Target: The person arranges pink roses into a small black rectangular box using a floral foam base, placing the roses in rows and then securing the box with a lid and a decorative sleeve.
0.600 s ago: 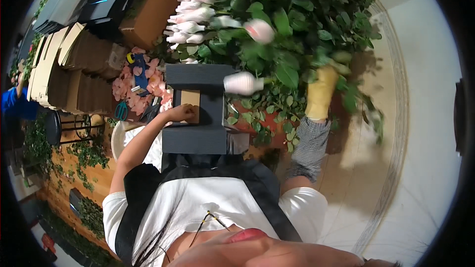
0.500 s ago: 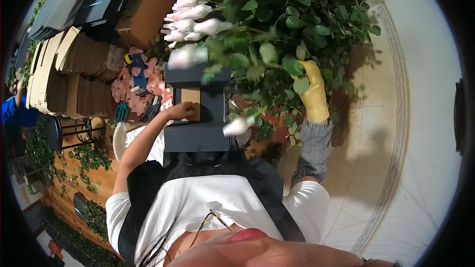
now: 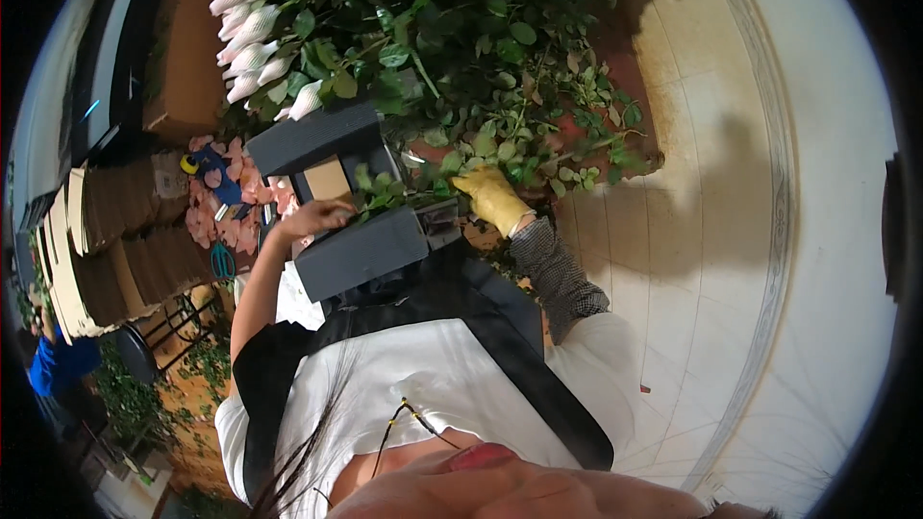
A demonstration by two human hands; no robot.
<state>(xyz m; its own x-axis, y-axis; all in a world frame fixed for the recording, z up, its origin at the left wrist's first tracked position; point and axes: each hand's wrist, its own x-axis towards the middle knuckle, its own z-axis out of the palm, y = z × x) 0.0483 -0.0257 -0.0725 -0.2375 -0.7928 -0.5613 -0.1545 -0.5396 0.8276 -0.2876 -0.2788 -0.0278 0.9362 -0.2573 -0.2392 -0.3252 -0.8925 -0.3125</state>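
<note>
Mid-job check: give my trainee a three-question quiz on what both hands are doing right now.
1. True or false: the right hand wears a yellow glove.
2. The bare left hand rests at: A) the dark grey box, B) the green scissors, C) the stacked cardboard.
3. Fill in: the pink rose buds lie toward the picture's upper ____.

Key: 1 true; 2 A; 3 left.
</note>
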